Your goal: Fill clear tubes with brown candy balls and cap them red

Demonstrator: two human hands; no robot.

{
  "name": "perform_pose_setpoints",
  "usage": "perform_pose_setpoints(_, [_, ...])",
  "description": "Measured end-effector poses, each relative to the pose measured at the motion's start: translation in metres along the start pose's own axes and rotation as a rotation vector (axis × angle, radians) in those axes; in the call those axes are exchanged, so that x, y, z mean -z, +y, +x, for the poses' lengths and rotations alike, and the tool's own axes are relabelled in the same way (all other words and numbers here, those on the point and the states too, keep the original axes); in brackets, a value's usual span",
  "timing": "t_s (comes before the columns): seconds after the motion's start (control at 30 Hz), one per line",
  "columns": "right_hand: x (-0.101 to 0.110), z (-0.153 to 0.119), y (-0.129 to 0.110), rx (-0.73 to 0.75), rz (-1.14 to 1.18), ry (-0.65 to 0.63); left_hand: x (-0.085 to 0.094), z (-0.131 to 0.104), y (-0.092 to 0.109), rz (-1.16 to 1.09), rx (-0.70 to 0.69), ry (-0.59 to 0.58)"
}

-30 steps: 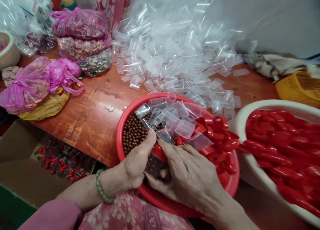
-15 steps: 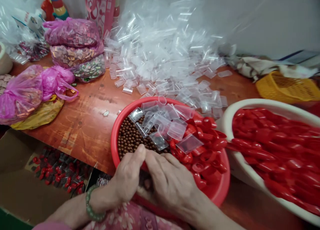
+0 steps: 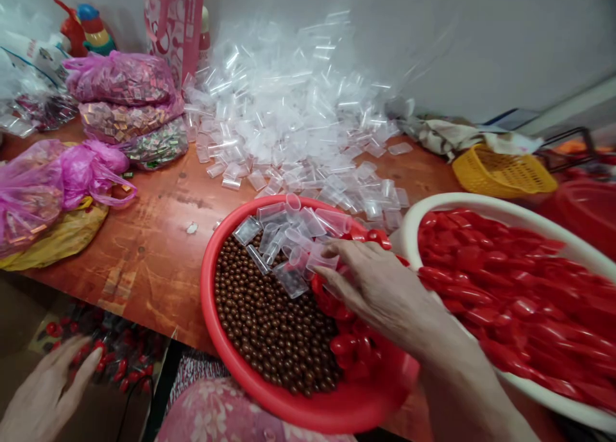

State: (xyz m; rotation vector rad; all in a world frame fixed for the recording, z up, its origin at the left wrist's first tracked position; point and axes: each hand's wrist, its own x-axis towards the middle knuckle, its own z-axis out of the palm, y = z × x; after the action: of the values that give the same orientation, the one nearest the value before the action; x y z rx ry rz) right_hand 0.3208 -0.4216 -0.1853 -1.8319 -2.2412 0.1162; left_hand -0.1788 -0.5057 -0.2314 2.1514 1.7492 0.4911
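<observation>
My right hand [image 3: 366, 275] reaches over a red basin [image 3: 208, 294], thumb and forefinger apart at the clear plastic sleeves [image 3: 291, 278]. I cannot make out a firm grip on any of them. Small brown balls [image 3: 269, 326] fill the left and front of the basin, with the sleeves lying on their far side. Red plastic pieces [image 3: 353, 349] lie on the right, partly covered by my right hand. At the lower left, my left hand [image 3: 52, 387] is open above a cardboard box [image 3: 19, 326], where red-and-clear items [image 3: 120, 358] are heaped.
Loose clear sleeves [image 3: 289, 108] are piled against the wall on the wooden table [image 3: 158, 237]. Pink bags [image 3: 129, 83] of small pieces stand at the left. A white tub [image 3: 409, 227] of red pieces adjoins the basin on the right, with a yellow basket [image 3: 505, 172] behind it.
My hands, together over the near side of the basin before, have parted. The left has moved down left to the box, and the right has moved up right to the sleeves. The view has shifted too.
</observation>
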Motion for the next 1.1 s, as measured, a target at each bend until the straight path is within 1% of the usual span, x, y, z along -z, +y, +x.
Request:
perform_pose_setpoints(0.03, [0.000, 0.002, 0.002, -0.025, 0.040, -0.024, -0.002, 0.003, 0.002, 0.059, -0.002, 0.039])
perform_pose_setpoints(0.07, [0.000, 0.003, 0.003, -0.039, 0.075, -0.033, -0.004, 0.011, 0.010, 0.096, 0.004, 0.078])
perform_pose_setpoints(0.1, [0.000, 0.003, 0.003, -0.044, 0.097, -0.028, -0.007, 0.021, 0.025, 0.109, 0.021, 0.115])
perform_pose_setpoints(0.13, [-0.001, 0.003, 0.003, -0.045, 0.097, -0.010, -0.010, 0.033, 0.044, 0.107, 0.042, 0.153])
perform_pose_setpoints(0.17, [-0.002, 0.003, 0.002, -0.044, 0.078, 0.011, -0.015, 0.047, 0.067, 0.088, 0.019, 0.159])
perform_pose_setpoints(0.2, [-0.003, 0.002, 0.002, -0.041, 0.053, 0.024, -0.020, 0.062, 0.091, 0.025, -0.027, 0.144])
perform_pose_setpoints(0.23, [-0.004, 0.001, 0.002, -0.038, 0.032, 0.028, -0.026, 0.075, 0.115, -0.039, -0.111, 0.135])
perform_pose_setpoints(0.27, [-0.006, 0.000, 0.003, -0.032, 0.017, 0.035, -0.032, 0.088, 0.138, -0.112, -0.213, 0.140])
perform_pose_setpoints(0.3, [-0.007, -0.001, 0.003, -0.020, 0.006, 0.045, -0.039, 0.099, 0.157, -0.174, -0.319, 0.113])
perform_pose_setpoints(0.37, [-0.010, -0.001, 0.004, 0.016, -0.009, 0.068, -0.052, 0.116, 0.187, -0.234, -0.498, 0.083])
perform_pose_setpoints(0.43, [-0.013, 0.000, 0.005, 0.046, -0.024, 0.081, -0.064, 0.126, 0.204, -0.185, -0.592, 0.038])
perform_pose_setpoints(0.5, [-0.015, 0.001, 0.006, 0.053, -0.035, 0.082, -0.075, 0.131, 0.212, -0.051, -0.588, -0.024])
perform_pose_setpoints(0.57, [-0.017, 0.001, 0.006, 0.056, -0.034, 0.081, -0.085, 0.132, 0.216, 0.102, -0.541, -0.086])
perform_pose_setpoints(0.63, [-0.017, 0.001, 0.006, 0.070, -0.035, 0.078, -0.091, 0.131, 0.218, 0.192, -0.516, -0.127])
perform_pose_setpoints(0.7, [-0.014, -0.001, 0.005, 0.109, -0.049, 0.090, -0.093, 0.130, 0.220, 0.192, -0.535, -0.161])
perform_pose_setpoints(0.8, [-0.007, -0.002, -0.005, 0.169, -0.096, 0.136, -0.089, 0.131, 0.223, 0.078, -0.583, -0.177])
perform_pose_setpoints(0.87, [-0.004, -0.001, -0.020, 0.212, -0.098, 0.163, -0.084, 0.134, 0.222, -0.004, -0.595, -0.142])
perform_pose_setpoints(0.93, [-0.007, 0.003, -0.039, 0.278, -0.111, 0.149, -0.081, 0.139, 0.219, -0.063, -0.590, -0.058])
perform_pose_setpoints(1.03, [-0.021, 0.012, -0.064, 0.330, -0.197, 0.105, -0.082, 0.145, 0.213, -0.108, -0.558, 0.069])
perform_pose_setpoints(1.1, [-0.033, 0.016, -0.072, 0.323, -0.240, 0.119, -0.086, 0.147, 0.211, -0.134, -0.538, 0.111])
